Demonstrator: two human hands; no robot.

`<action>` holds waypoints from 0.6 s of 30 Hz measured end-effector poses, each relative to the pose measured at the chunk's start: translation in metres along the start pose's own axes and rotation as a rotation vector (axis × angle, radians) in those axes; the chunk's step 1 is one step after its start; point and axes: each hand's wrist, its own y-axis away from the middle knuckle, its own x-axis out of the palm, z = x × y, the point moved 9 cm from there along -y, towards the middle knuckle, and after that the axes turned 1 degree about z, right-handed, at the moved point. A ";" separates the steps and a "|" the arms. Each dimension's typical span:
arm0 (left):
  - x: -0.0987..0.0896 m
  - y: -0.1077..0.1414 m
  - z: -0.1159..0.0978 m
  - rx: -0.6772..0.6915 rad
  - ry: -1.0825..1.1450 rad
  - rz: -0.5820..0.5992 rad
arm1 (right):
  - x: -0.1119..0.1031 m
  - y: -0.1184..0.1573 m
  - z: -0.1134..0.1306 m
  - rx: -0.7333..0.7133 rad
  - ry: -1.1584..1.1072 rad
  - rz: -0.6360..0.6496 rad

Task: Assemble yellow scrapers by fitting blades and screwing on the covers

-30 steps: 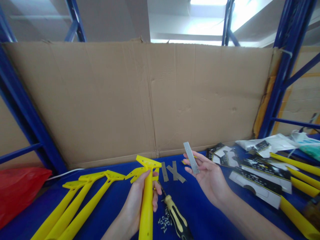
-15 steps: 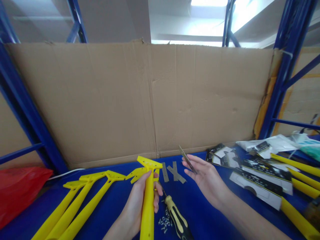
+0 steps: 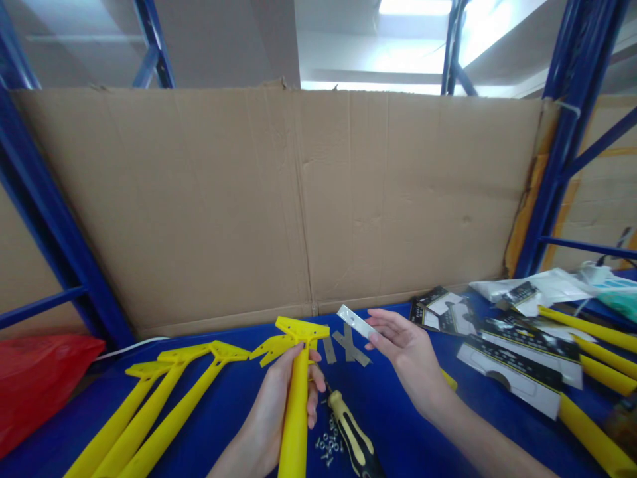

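My left hand [image 3: 271, 405] is wrapped round the shaft of a yellow scraper handle [image 3: 297, 411], its wide head with small holes pointing away from me. In my right hand [image 3: 405, 355] a flat metal blade [image 3: 354, 320] is pinched between thumb and fingers, its shiny face turned up. The blade is just right of the scraper head and apart from it. Several more blades [image 3: 352, 348] lie on the blue table beyond. A screwdriver [image 3: 352, 431] with a cream and black grip lies between my hands, beside loose screws and nuts [image 3: 328, 446].
Several yellow scraper handles [image 3: 184, 392] lie to the left, near flat yellow pieces [image 3: 271, 346] and a red bag [image 3: 44, 388]. Black-and-white cards [image 3: 512, 375] and more yellow handles [image 3: 597, 431] are at the right. A cardboard panel [image 3: 223, 212] stands behind.
My right hand has turned the blade from edge-on to face-up and brought it slightly left toward the scraper head. My left hand keeps its hold on the handle, nearly still.
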 end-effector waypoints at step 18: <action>-0.004 -0.001 0.003 0.024 -0.041 -0.040 | 0.004 0.001 -0.018 0.092 0.046 0.018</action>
